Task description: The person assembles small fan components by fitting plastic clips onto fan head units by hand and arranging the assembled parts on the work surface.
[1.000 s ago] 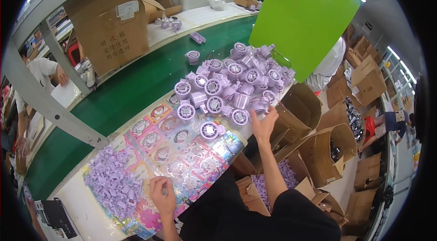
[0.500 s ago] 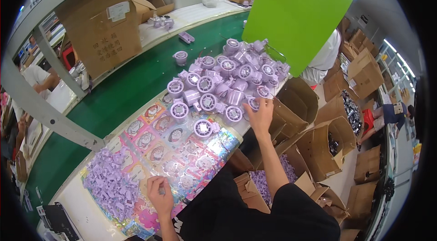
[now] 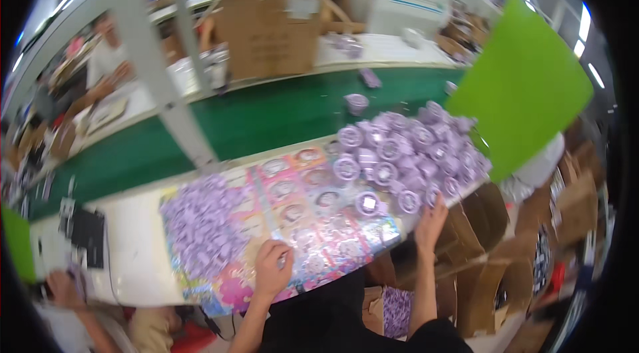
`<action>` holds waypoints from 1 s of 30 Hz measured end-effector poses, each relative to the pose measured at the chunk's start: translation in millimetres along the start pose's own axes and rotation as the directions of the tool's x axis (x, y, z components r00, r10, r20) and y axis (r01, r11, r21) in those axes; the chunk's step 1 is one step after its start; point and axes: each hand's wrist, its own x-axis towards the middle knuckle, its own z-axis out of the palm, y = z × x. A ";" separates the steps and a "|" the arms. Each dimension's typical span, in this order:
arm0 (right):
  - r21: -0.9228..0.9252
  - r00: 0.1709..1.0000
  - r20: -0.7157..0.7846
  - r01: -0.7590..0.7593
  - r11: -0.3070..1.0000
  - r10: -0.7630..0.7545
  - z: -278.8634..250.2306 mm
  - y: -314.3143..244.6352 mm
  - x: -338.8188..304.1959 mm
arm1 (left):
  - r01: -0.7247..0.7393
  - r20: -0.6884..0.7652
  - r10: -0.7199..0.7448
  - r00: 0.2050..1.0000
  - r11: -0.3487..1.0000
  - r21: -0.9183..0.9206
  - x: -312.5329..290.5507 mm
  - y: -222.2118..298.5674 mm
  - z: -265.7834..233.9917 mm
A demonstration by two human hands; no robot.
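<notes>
We are looking down at a desk (image 3: 136,236), where our right hand (image 3: 430,225) is resting at the near right edge of a heap of lilac motor housings (image 3: 416,153). One round lilac housing (image 3: 431,196) is lying directly at the tips of the right fingers, on the side away from our body and slightly left of them. Its rounded face is showing beside the fingers; blur is hiding its long axis, so we cannot tell which way that is pointing. The right hand is plainly the nearer one, touching the housing, while our left hand (image 3: 273,268) is hovering well apart to the left, over a colourful cartoon mat (image 3: 303,216).

The right thumb and fingers are bending around the housing's near side, but we cannot tell whether they are clamping it. The left fingers are curling loosely inward; we cannot tell whether anything small is sitting between them.

Left of that hand, a pile of small lilac plastic parts (image 3: 203,226) is covering the mat's end. Between our hands, beyond them, a single housing with a bright square centre (image 3: 367,204) is lying at the heap's near left edge.
</notes>
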 end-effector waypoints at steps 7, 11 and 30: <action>0.074 0.941 -0.316 -0.100 0.992 0.118 -3.9 -23.6 -33.1 | -0.092 -0.059 0.094 0.994 0.995 0.046 -1.0 3.7 -8.5; 0.127 0.985 0.011 0.167 0.978 -0.170 2.2 -113.4 -81.7 | 0.007 -0.131 -0.021 0.991 0.995 -0.104 -5.7 20.1 -18.2; 0.556 0.463 0.525 0.448 0.700 -0.714 164.6 -318.2 -64.8 | 0.259 -0.817 -0.080 0.571 0.962 0.087 146.7 -208.8 -265.7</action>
